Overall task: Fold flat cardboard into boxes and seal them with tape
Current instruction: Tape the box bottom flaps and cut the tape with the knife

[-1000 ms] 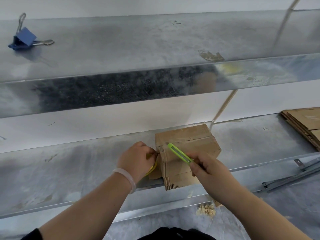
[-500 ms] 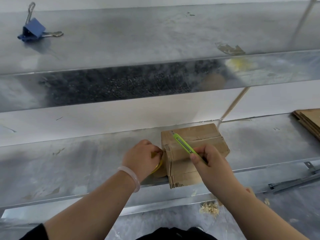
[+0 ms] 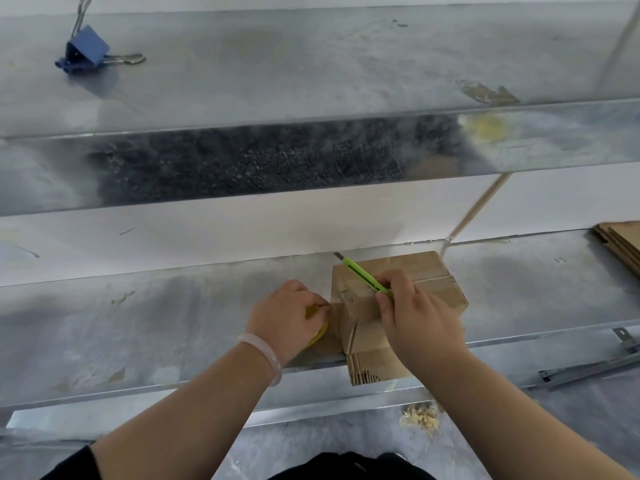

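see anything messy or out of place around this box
Pale shavings lie scattered on the floor below the lower shelf, like cutting debris. A torn brownish scrap sticks to the upper shelf. The box juts past the lower shelf's front edge.

The box [image 3: 408,292] is set on the bench [image 3: 138,323], overhanging its near edge. The knife [image 3: 362,274] is held across the box top by the right hand [image 3: 415,323]. The tape [image 3: 318,336] is held just left of the box by the left hand [image 3: 287,317]. A cardboard stack [image 3: 620,240] is placed far right on the bench, and a clip [image 3: 86,46] far left on the shelf [image 3: 277,64] above.
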Motion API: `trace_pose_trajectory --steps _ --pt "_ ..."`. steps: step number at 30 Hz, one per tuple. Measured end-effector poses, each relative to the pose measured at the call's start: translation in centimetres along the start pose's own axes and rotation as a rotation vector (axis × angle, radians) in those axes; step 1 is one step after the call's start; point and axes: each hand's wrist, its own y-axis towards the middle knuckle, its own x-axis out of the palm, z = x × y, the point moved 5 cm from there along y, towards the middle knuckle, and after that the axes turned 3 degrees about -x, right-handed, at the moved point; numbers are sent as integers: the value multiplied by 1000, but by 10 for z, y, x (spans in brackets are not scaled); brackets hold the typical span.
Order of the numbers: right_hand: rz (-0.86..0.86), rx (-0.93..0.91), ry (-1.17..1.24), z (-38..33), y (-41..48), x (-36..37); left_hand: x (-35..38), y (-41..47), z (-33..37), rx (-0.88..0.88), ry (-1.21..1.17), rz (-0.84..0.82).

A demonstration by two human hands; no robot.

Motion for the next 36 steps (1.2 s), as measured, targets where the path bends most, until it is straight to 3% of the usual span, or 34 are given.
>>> trace_pose_trajectory --steps 11,21,29,36 --pt "178 -69 19 2 -3 7 -2 -8 -11 54 55 41" --pt "241 -110 -17 0 -5 9 4 3 4 112 167 15" --pt "269 -131 2 5 -6 9 -1 -11 -10 44 -59 111" --pt "269 -124 190 9 -13 1 3 -5 -1 -21 -43 87"
